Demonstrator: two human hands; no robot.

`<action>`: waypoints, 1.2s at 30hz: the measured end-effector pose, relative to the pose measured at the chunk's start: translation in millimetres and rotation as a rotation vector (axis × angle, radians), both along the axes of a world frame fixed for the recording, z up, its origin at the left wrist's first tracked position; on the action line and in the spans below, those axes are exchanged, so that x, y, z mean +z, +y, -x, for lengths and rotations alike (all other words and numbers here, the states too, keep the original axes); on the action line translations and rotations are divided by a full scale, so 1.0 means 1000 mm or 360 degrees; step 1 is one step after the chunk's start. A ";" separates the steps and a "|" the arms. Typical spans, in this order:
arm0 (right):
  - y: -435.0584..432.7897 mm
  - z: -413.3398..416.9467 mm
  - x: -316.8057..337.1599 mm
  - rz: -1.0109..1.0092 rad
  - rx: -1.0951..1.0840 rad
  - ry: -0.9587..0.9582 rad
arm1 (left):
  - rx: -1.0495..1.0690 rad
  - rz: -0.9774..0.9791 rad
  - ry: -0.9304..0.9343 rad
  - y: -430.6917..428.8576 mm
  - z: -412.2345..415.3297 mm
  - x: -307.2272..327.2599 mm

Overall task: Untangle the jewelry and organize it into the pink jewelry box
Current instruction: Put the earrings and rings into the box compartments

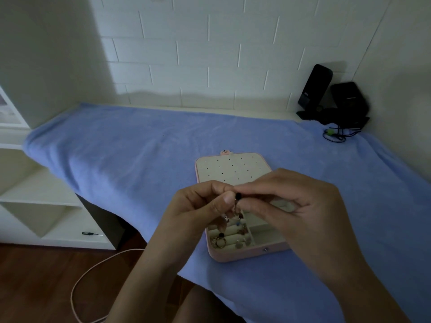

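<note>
The pink jewelry box point(235, 257) lies open on the blue towel, its cream lid panel point(233, 169) dotted with small holes. Rings and earrings point(220, 241) sit in the box's padded rolls at the front left. Above the box, my left hand point(198, 206) and my right hand point(291, 203) meet fingertip to fingertip. Between them they pinch a small piece of jewelry with a black bead point(238, 196), and a thin metal part hangs below it. My hands hide the middle of the box.
A blue towel point(140, 145) covers the table. Two black speakers point(335, 99) with cables stand at the back right corner. White shelves point(35, 206) lie to the left, with a small tool on the lowest one. A pink cable point(93, 269) loops on the wooden floor.
</note>
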State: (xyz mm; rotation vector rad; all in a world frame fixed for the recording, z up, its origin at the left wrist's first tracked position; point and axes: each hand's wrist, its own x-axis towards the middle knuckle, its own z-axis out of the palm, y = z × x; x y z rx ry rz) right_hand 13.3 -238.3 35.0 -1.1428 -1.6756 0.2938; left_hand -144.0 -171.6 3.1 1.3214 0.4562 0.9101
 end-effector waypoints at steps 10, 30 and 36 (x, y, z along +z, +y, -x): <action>0.010 0.001 0.025 0.0070 0.0090 -0.0318 | 0.0128 -0.0056 -0.0068 0.001 0.010 0.005; 0.017 0.000 0.031 0.0705 0.0356 -0.0194 | 0.0291 -0.0160 0.0098 -0.004 0.019 -0.004; 0.024 -0.005 0.023 0.1027 0.0406 -0.0703 | 0.0467 -0.0314 0.0551 -0.002 0.021 -0.013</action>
